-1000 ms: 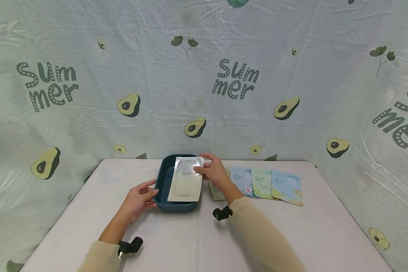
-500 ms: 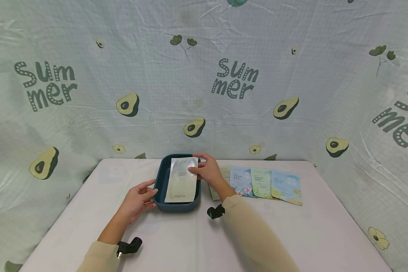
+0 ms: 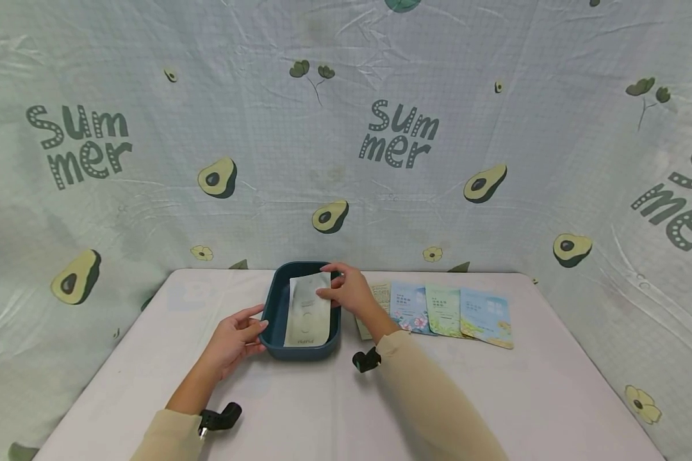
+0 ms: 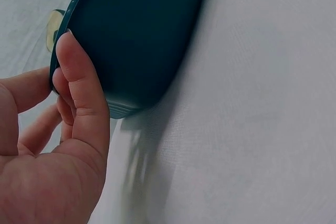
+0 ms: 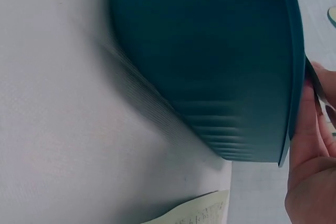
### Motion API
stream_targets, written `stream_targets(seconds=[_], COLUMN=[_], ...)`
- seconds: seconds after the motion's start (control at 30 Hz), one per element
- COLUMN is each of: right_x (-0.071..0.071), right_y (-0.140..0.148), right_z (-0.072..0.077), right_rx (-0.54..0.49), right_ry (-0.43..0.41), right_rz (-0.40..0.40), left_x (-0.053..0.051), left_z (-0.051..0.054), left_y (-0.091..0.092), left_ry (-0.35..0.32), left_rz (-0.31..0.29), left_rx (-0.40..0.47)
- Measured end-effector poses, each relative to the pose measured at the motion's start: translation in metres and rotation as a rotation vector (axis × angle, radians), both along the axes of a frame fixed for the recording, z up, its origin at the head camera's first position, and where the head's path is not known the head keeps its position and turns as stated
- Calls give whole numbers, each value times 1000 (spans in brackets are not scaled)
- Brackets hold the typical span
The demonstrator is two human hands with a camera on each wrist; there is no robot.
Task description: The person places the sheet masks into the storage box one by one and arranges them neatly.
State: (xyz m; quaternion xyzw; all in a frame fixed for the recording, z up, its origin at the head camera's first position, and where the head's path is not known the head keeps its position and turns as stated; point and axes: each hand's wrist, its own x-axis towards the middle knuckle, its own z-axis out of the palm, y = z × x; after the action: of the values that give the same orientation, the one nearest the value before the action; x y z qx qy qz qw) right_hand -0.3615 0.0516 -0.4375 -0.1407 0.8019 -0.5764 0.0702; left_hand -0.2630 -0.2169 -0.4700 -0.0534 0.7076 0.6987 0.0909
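A dark teal tray (image 3: 270, 326) stands near the table's back edge, and a silvery sachet (image 3: 308, 314) lies inside its outline. The right hand (image 3: 348, 291) pinches the sachet's upper right edge between thumb and fingers, over the tray's right rim. At the tray's left side the left hand (image 3: 235, 339) grips the rim; in the left wrist view, the left hand (image 4: 63, 145) has its thumb and fingers on either side of the tray's rim (image 4: 71, 14). In the right wrist view, the right hand (image 5: 315, 156) is beside the tray wall (image 5: 220, 66), with part of the sachet's edge visible.
To the right of the tray, several flat packets lie in an overlapping row: a pale yellow-green one (image 3: 382, 296), a blue floral one (image 3: 409, 307), a green one (image 3: 444, 310) and a light blue one (image 3: 487, 317). A printed cloth (image 3: 265, 141) hangs behind the table.
The right hand has carried the sachet left and lower into the tray's outline, where it now looks slightly bent. The left hand keeps its place at the rim.
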Motion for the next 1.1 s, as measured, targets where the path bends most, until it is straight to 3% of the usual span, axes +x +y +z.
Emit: stream_targets(seconds=[0.3, 0.8, 1.1], right_x=[-3, -2, -1], right_y=[5, 1, -2], right_z=[0, 7, 15], right_rx=[56, 173, 292], right_ry=[9, 49, 84], right_rz=[48, 4, 27], left_x=[0, 0, 1], left_z=[0, 1, 3], left_y=[0, 1, 2], left_ry=[-1, -7, -1], left_rz=[-2, 16, 14], left_rx=[4, -9, -14])
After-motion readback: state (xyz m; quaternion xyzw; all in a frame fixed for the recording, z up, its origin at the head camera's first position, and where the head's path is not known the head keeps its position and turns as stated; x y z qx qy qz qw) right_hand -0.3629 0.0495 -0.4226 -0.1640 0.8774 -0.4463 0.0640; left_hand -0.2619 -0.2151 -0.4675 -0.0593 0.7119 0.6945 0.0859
